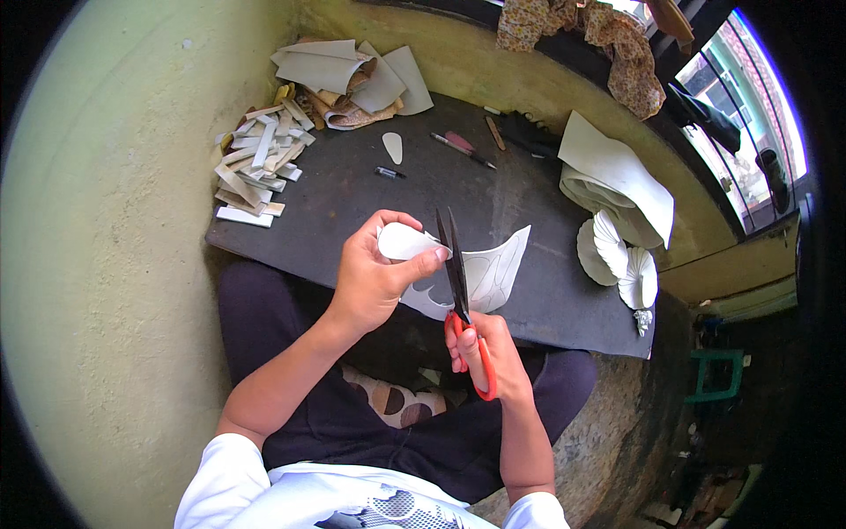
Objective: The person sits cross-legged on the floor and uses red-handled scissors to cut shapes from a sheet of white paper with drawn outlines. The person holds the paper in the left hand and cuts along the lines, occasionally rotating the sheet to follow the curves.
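Note:
My left hand (pixel 370 278) pinches a small white rounded cut-out (pixel 401 242), thumb on its front. Fingers of my right hand (pixel 498 348) are wrapped through the red handles of a pair of scissors (pixel 457 286). The dark blades point up, slightly parted, right beside the left thumb and the cut-out's edge; I cannot tell whether they touch it. Behind the scissors, a white sheet (pixel 498 269) with pencilled outlines and cut-away curves lies at the near edge of the black table (pixel 352 207). Another white teardrop-shaped piece (pixel 393 148) rests farther back.
Stacked white strips (pixel 256 163) stand at the left by the wall, with folded sheets (pixel 352 79) behind. Pens (pixel 463 150) and a short marker (pixel 389 173) lie mid-table. On the right are a rolled white sheet (pixel 617 181) and pleated white shell-like pieces (pixel 608 247).

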Available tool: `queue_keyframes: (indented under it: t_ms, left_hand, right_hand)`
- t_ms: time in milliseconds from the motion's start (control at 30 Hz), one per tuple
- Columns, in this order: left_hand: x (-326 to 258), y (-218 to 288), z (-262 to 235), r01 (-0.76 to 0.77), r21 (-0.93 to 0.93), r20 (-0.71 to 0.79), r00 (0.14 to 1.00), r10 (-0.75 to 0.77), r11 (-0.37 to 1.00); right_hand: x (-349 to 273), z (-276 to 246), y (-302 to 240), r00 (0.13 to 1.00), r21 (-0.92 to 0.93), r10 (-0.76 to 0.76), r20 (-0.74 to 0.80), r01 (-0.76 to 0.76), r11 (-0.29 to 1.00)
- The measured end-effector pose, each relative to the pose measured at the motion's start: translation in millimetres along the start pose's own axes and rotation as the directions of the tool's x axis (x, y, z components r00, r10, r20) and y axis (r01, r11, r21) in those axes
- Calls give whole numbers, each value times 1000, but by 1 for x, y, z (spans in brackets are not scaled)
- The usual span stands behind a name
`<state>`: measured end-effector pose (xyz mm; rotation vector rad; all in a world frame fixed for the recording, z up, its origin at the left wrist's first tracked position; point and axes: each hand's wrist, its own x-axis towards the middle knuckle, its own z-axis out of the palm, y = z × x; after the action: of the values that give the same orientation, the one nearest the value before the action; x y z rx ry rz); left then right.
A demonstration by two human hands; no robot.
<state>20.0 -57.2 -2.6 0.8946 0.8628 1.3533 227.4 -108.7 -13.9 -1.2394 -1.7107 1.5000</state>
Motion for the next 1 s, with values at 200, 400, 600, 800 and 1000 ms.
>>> queue_keyframes:
  t_ms: [200, 400, 600, 800, 1000]
  left_hand:
    - [-1, -3, -1, 4, 6, 17, 1000, -4, 1000]
    - [0, -3, -2, 2, 13, 32, 999, -3, 1000]
    - [1, 0, -3, 7, 23, 62, 998, -8, 1000]
    - [4, 3, -6, 16, -22, 99, 995, -14, 1000]
    - [5, 7, -9, 46, -77, 137, 990, -35, 996]
  right_hand:
    - [1, 2, -2, 1000, -1, -28, -9, 28, 1000]
    - [2, 1, -1, 1000, -37, -21, -6, 21, 999]
    - [1, 3, -1, 999, 31, -35, -7, 35, 999]
    - [0, 2, -6, 1000, -6, 3, -3, -3, 1000]
    - [0, 1, -9, 1000, -13, -9, 2, 9, 1000]
